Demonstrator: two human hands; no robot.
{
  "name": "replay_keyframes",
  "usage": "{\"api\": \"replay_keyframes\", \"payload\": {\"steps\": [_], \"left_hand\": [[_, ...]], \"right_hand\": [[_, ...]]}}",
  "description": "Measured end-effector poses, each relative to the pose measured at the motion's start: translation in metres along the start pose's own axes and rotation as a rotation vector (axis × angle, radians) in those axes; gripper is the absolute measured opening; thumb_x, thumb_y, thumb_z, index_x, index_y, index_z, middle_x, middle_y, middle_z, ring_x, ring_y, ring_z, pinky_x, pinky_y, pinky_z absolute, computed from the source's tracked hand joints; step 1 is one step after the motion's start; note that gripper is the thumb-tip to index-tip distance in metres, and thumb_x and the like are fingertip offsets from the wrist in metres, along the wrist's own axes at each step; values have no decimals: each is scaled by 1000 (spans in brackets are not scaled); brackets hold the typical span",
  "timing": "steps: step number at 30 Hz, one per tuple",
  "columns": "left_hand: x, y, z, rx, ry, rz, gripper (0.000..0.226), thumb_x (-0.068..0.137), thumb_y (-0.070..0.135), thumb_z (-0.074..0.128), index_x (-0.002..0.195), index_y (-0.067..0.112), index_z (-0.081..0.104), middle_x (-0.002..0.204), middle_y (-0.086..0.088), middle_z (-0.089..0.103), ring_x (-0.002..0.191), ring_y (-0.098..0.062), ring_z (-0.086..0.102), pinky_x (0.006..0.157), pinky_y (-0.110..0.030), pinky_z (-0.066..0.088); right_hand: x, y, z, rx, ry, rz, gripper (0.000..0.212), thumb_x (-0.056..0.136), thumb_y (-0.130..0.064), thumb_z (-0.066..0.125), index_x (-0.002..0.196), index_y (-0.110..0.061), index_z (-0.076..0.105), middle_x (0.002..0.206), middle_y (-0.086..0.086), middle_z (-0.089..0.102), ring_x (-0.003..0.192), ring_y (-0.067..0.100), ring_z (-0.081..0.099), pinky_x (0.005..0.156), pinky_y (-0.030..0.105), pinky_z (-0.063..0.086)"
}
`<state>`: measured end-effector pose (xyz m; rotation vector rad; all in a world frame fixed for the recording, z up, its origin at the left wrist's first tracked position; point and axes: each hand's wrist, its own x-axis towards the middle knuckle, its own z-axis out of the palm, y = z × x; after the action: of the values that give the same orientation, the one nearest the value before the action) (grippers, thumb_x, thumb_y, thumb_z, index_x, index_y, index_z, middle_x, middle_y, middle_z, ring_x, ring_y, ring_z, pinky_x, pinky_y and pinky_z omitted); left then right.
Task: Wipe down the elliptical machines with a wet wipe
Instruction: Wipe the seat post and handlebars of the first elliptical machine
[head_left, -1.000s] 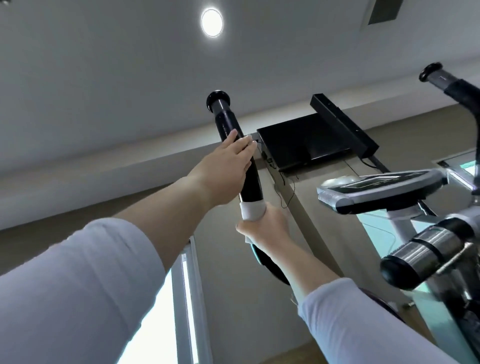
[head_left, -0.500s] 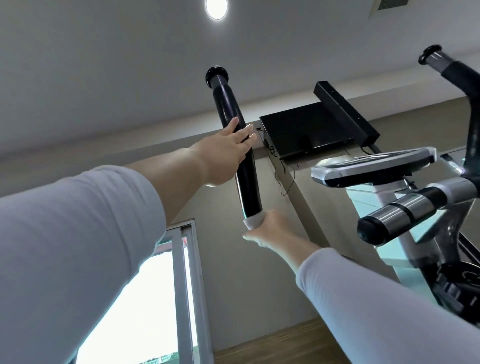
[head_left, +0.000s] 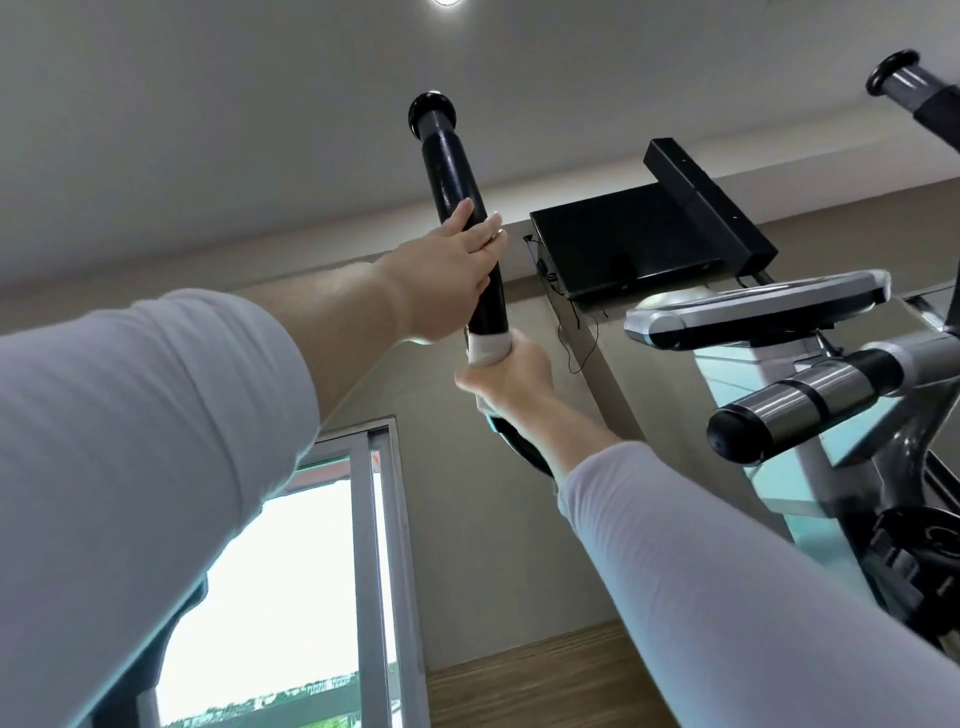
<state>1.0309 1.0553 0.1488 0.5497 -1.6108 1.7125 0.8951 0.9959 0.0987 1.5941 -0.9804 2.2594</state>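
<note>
Ceiling (head_left: 208, 104) fills the upper view, camera tilted steeply up, round light (head_left: 447, 1) cut by the top edge. Dark TV (head_left: 623, 239) hangs high on the wall, cable dangling below it. Bright window (head_left: 291, 597) lower left, wood floor (head_left: 530, 686) at the bottom. Elliptical (head_left: 769, 369) stands at right, with its console (head_left: 753, 306) seen from underneath and a chrome grip (head_left: 800, 410) pointing toward the camera. Black handle (head_left: 462, 197) rises upright at centre, capped by a round knob. A second handle (head_left: 914, 85) shows in the top right corner. Left hand (head_left: 447, 270) lies against the handle's mid section with fingers straight and together, ring visible; thumb is hidden, so I cannot tell if it wraps round. Right hand (head_left: 506, 374) sits just below and is clamped round the handle, with the white wipe (head_left: 488, 348) wrapped on the bar under its fingers. The hands are close, nearly touching. Both arms wear pale long sleeves, the left one pushed up the forearm.
</note>
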Motion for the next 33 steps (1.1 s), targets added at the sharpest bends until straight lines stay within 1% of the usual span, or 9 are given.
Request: {"api": "replay_keyframes", "payload": {"steps": [3,7,12,18,22,25,27,29,33], "left_hand": [[-8,18,27,44,116,-1,57,102,25,28,152,6,8,161,-9,8,148,-30,2,119,-43,11],[-29,56,58,142,24,91,60,101,27,25,153,10,1,162,-5,2,149,-23,-5,120,-45,4],[-37,86,69,147,-77,91,58,101,27,20,152,9,-1,162,-6,2,148,-24,-7,120,-46,0],[-43,113,76,128,-239,92,58,98,20,19,152,4,1,161,-9,3,148,-25,-9,120,-42,-5],[-45,112,78,99,-255,92,59,98,17,20,152,6,-2,162,-7,-1,148,-23,-12,118,-38,-7],[-44,108,83,125,-256,118,62,97,16,23,152,7,-4,162,-5,-3,148,-22,-12,117,-36,-8],[-44,106,86,132,-250,118,63,97,17,25,152,7,-5,162,-5,-3,148,-21,-12,118,-36,-8],[-44,104,86,136,-251,127,62,98,17,24,152,7,-5,162,-5,-4,148,-21,-11,119,-36,-7],[-47,99,83,165,-254,164,61,98,21,23,153,10,-3,162,-3,-1,148,-18,-7,120,-35,-6]], "right_hand": [[-13,40,-6,-357,-24,-16,18,71,-14,65,79,-23,51,65,-5,58,52,18,61,48,22,44],[-21,91,-41,-923,-49,-198,6,86,-29,61,90,-26,58,78,-5,59,78,26,62,62,27,38],[-36,124,-109,-1176,-47,-164,6,85,-21,60,90,-24,61,85,-3,63,82,25,63,63,26,37],[-57,156,-169,-1060,9,137,15,87,-29,63,99,-20,66,73,-2,58,62,20,62,55,24,46],[-55,149,-166,-1022,39,273,30,83,-35,71,105,-14,69,81,5,66,73,27,68,70,34,57],[-51,125,-145,-1039,-108,129,22,77,-29,78,97,-24,72,93,5,69,80,30,68,78,42,58],[-45,103,-114,-1062,-182,33,9,76,-30,78,80,-26,71,82,2,68,73,29,66,78,40,57],[-36,85,-78,-1031,-246,-46,29,80,-30,75,60,-19,56,63,1,56,69,28,60,79,35,54],[-24,71,-38,-925,-207,-154,24,87,-32,68,102,-16,59,90,3,66,87,27,64,73,29,47]]}}
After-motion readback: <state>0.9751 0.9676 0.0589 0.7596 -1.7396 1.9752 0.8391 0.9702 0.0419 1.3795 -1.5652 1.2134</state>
